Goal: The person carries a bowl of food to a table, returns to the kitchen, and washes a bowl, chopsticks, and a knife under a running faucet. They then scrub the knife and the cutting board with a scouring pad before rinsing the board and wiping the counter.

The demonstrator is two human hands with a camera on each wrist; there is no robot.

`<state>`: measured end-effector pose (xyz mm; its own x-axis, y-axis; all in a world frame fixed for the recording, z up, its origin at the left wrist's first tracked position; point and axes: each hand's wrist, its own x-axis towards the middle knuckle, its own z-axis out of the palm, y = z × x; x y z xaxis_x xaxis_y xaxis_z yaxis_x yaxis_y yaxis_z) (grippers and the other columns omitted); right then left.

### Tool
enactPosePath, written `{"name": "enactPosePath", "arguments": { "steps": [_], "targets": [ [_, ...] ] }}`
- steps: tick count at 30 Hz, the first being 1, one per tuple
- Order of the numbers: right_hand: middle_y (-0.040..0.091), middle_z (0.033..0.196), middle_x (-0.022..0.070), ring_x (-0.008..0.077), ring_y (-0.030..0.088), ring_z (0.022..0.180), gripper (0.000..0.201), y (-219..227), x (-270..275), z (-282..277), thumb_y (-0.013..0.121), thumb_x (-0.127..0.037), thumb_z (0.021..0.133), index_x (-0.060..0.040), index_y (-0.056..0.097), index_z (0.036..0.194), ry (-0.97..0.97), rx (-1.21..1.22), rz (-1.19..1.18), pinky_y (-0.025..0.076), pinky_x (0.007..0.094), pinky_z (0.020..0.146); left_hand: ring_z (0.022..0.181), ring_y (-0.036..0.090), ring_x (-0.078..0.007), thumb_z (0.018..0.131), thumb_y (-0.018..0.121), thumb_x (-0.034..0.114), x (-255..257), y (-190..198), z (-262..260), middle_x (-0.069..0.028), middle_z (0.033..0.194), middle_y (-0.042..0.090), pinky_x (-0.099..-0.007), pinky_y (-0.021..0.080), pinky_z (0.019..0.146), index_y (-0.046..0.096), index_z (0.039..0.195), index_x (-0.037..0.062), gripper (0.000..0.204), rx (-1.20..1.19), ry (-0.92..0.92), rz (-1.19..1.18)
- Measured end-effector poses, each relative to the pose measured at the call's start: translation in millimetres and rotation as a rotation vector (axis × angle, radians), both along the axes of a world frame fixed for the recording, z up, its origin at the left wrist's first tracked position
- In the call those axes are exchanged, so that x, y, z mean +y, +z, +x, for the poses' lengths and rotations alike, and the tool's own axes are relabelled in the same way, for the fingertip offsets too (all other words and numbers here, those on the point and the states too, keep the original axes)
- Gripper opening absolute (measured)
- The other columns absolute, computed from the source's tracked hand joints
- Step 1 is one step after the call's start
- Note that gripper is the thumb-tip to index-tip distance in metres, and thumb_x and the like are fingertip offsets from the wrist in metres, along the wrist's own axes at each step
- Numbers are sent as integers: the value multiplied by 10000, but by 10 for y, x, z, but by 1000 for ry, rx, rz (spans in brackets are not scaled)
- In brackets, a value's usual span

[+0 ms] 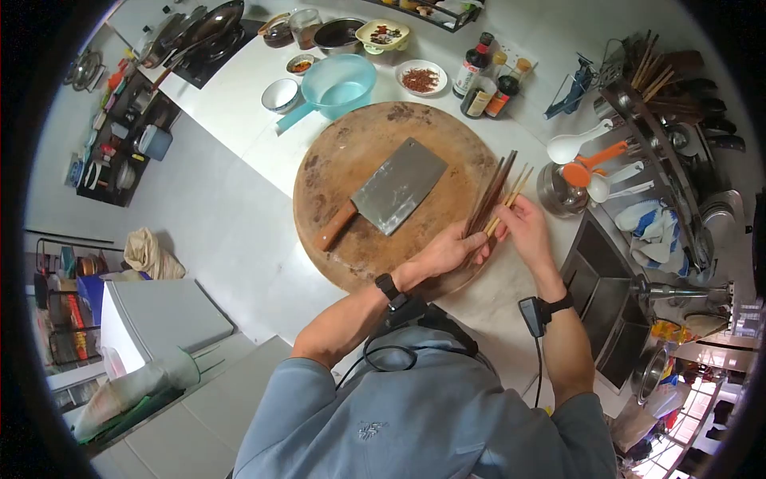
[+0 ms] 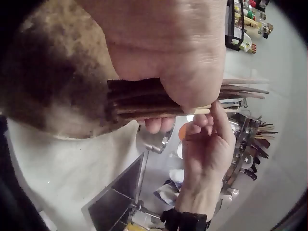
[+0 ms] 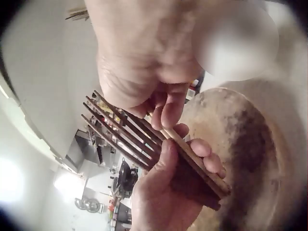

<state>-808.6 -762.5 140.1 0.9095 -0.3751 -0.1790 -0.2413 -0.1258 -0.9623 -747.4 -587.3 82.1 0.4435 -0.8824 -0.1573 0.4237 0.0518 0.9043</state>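
A bundle of dark and light chopsticks (image 1: 488, 196) is gripped in the left hand (image 1: 451, 249), above the right edge of the round wooden board (image 1: 319, 160). In the right wrist view the dark chopsticks (image 3: 126, 139) fan out past the left thumb. The right hand (image 1: 523, 227) pinches the light chopsticks (image 3: 185, 149) beside the left fingers. In the left wrist view the left thumb lies across the bundle (image 2: 144, 98), with the right hand (image 2: 207, 149) at its far side. A cleaver (image 1: 399, 188) with a wooden handle lies flat on the board.
Behind the board are a blue colander (image 1: 339, 84), a white bowl (image 1: 280, 96), a plate of dried red pieces (image 1: 421, 78) and sauce bottles (image 1: 472, 64). A metal pot (image 1: 561, 191), hanging utensils and a sink (image 1: 598, 299) are at the right. A stove (image 1: 209, 60) stands back left.
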Motion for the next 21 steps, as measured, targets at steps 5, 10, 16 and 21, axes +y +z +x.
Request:
{"name": "enactPosePath", "arguments": {
  "steps": [5, 10, 16, 21],
  "targets": [
    [615, 750, -10, 57, 555, 577, 181, -314, 192, -64, 702, -156, 959, -18, 637, 1055, 80, 29, 315, 447, 216, 499, 705, 572, -109, 1074, 548, 252, 375, -84, -38, -14, 791, 639, -271, 461, 655, 612, 1045, 26, 237, 52, -124, 33],
    [716, 893, 3, 81, 608, 656, 193, -251, 672, -64, 769, -213, 887, -60, 733, 1001, 376, 63, 274, 474, 245, 556, 654, 554, -119, 1040, 621, 361, 655, -229, -371, -19, 732, 572, -259, 445, 598, 592, 1069, 15, 349, 339, -295, -58],
    [668, 709, 1, 51, 549, 551, 205, -311, 932, -73, 710, -263, 920, -62, 726, 881, 624, 379, 322, 395, 227, 461, 660, 570, -125, 1026, 641, 362, 1106, -217, -735, -28, 731, 575, -280, 476, 600, 574, 1079, 32, 342, 370, -85, 99],
    [645, 678, -5, 85, 577, 549, 209, -280, 1381, 259, 706, -266, 926, -65, 717, 868, 713, -13, 87, 443, 256, 486, 868, 640, -152, 991, 656, 365, 1603, -241, -832, -69, 961, 669, -303, 532, 796, 581, 1199, 21, 408, 137, 219, 98]
  ]
}}
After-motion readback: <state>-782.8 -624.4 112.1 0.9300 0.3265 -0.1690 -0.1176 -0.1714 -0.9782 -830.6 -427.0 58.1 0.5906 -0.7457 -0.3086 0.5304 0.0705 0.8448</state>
